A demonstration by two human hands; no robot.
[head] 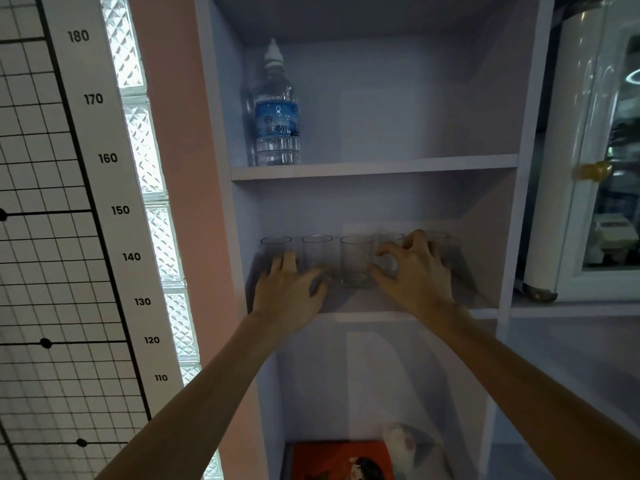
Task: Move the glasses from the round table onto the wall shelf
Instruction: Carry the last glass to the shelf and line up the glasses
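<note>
Now the wall shelf [363,306] carries a row of five glasses [356,261] on its middle board. My left hand [291,285] lies with fingers spread against the two leftmost, perhaps only touching. My right hand [415,271] curls thumb and fingers round the fourth glass [387,241].

Five clear, straight-sided glass tumblers [356,261] stand upright, mouths up, in one close row along the middle board of the pale lilac wall shelf [479,271]. The left hand [291,285] covers the lower fronts of the two leftmost. The right hand [415,275] rings the fourth tumbler [389,242] with thumb and forefinger, half hiding the fifth.
</note>
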